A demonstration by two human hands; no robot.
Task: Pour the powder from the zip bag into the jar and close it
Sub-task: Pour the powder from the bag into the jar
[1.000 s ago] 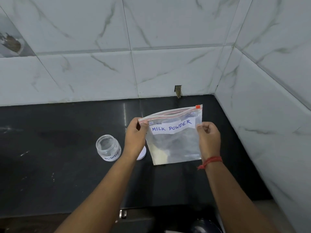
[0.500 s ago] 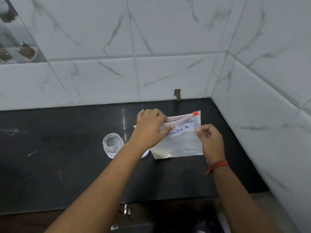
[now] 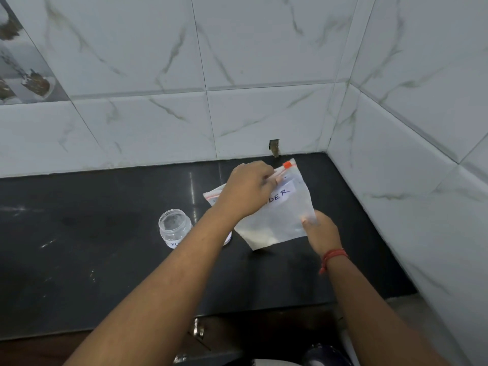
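A clear zip bag (image 3: 285,217) with a white handwritten label and pale powder in its lower corner is held tilted above the black counter (image 3: 105,260). My left hand (image 3: 248,191) pinches the bag's red zip strip near the orange slider (image 3: 287,165). My right hand (image 3: 318,232) grips the bag's lower right edge. A small open glass jar (image 3: 174,231) with a white label stands on the counter left of the bag. Its white lid (image 3: 227,239) lies behind my left forearm, mostly hidden.
White marble-look tiled walls meet in a corner at the back right, closing off the counter. A small notch (image 3: 274,147) is in the wall behind the bag. A cabinet handle (image 3: 198,330) shows below the counter's front edge.
My left hand has slid right along the zip strip toward the slider. My right hand dropped from the bag's upper right edge to its lower right, and the bag tilted.
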